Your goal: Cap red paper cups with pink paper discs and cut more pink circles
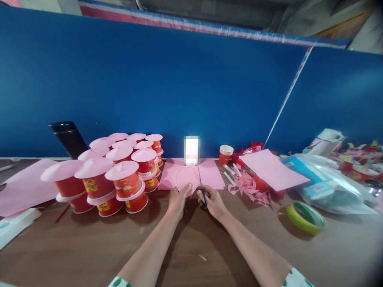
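Observation:
My left hand (pixel 178 200) pinches the near edge of a piece of pink paper (pixel 188 178) with a round outline on it. In my right hand (pixel 213 203) is a pair of dark scissors (pixel 203 196), its blades pointing away from me along the right side of that paper. Both hands are close together above the table. Beneath and beyond them lie pink sheets (pixel 213 175). To the left stand several red paper cups (pixel 97 185) in stacked pairs, topped with pink paper cones (pixel 122 170).
Pink paper scraps (pixel 250 184), white markers (pixel 229 178) and a paper cup stack (pixel 226 154) lie right. Farther right are yellow tape (pixel 304 218) and a plastic bag (pixel 326 187). A black flask (pixel 68 137) stands behind the cups. A blue partition (pixel 179 79) closes off the back.

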Demonstrator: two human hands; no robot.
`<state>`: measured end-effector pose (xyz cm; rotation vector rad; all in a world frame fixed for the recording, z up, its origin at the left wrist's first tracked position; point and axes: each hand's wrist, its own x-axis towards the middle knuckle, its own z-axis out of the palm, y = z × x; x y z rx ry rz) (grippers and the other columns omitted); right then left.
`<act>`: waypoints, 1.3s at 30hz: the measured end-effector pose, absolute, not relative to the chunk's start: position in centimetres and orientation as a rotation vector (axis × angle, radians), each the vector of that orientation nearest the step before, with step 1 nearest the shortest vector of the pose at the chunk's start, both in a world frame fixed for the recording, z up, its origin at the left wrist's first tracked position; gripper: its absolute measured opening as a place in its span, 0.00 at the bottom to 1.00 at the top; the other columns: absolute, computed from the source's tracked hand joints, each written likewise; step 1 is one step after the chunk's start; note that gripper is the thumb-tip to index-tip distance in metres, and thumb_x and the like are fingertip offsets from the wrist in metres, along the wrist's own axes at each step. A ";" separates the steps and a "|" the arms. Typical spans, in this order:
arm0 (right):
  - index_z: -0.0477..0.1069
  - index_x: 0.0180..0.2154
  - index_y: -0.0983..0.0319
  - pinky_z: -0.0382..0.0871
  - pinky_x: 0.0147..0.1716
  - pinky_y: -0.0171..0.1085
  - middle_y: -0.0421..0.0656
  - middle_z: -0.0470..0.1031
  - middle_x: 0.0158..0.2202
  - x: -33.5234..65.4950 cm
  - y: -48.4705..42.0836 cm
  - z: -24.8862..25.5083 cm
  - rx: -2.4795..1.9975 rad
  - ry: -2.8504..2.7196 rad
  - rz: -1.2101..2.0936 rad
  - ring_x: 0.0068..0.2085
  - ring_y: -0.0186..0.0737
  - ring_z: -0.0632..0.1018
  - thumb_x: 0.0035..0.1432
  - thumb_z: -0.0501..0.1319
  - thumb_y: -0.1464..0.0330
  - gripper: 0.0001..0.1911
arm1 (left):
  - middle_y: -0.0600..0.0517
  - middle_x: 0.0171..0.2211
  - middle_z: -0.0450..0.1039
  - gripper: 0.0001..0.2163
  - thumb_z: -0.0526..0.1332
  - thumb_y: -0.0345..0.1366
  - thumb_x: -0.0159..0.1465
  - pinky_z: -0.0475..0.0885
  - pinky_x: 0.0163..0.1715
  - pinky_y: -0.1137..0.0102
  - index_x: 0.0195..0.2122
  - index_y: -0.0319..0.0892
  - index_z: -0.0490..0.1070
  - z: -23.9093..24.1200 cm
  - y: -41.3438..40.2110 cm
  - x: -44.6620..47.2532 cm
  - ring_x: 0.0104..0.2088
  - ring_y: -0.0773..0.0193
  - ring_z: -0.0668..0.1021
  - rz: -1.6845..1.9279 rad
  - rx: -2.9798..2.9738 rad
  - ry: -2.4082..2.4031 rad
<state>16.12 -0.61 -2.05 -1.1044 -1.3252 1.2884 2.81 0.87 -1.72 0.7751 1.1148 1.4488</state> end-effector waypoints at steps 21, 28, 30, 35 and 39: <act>0.67 0.34 0.62 0.57 0.16 0.27 0.35 0.66 0.19 16.1 -0.8 -1.9 -1.088 -1.356 1.276 0.19 0.28 0.66 0.50 0.60 0.56 0.16 | 0.44 0.31 0.77 0.20 0.68 0.43 0.46 0.70 0.24 0.72 0.36 0.33 0.74 -1.8 0.9 2.8 0.26 0.63 0.77 1.464 0.805 1.082; 0.68 0.36 0.62 0.58 0.16 0.27 0.35 0.66 0.19 16.1 -0.7 -1.7 -1.094 -1.369 1.256 0.19 0.28 0.66 0.49 0.61 0.56 0.18 | 0.47 0.26 0.75 0.19 0.69 0.43 0.45 0.68 0.22 0.73 0.34 0.34 0.74 -1.7 0.9 2.8 0.22 0.66 0.74 1.446 0.786 1.117; 0.68 0.36 0.62 0.58 0.16 0.27 0.35 0.66 0.19 16.1 -0.7 -1.8 -1.095 -1.362 1.259 0.19 0.28 0.66 0.49 0.61 0.55 0.18 | 0.47 0.26 0.75 0.19 0.68 0.43 0.45 0.68 0.22 0.73 0.33 0.35 0.74 -1.7 0.9 2.8 0.22 0.66 0.74 1.453 0.787 1.115; 0.68 0.34 0.62 0.58 0.16 0.27 0.35 0.66 0.19 16.1 -0.6 -2.0 -1.089 -1.359 1.267 0.18 0.28 0.66 0.49 0.61 0.55 0.18 | 0.47 0.26 0.75 0.18 0.68 0.42 0.46 0.68 0.21 0.74 0.33 0.34 0.74 -1.6 0.9 2.8 0.22 0.67 0.74 1.442 0.796 1.131; 0.67 0.34 0.62 0.58 0.16 0.27 0.34 0.66 0.19 16.1 -0.7 -1.9 -1.076 -1.354 1.278 0.18 0.28 0.66 0.49 0.61 0.56 0.16 | 0.47 0.26 0.75 0.18 0.69 0.42 0.45 0.68 0.21 0.74 0.33 0.34 0.74 -1.5 0.8 2.8 0.22 0.67 0.73 1.446 0.784 1.141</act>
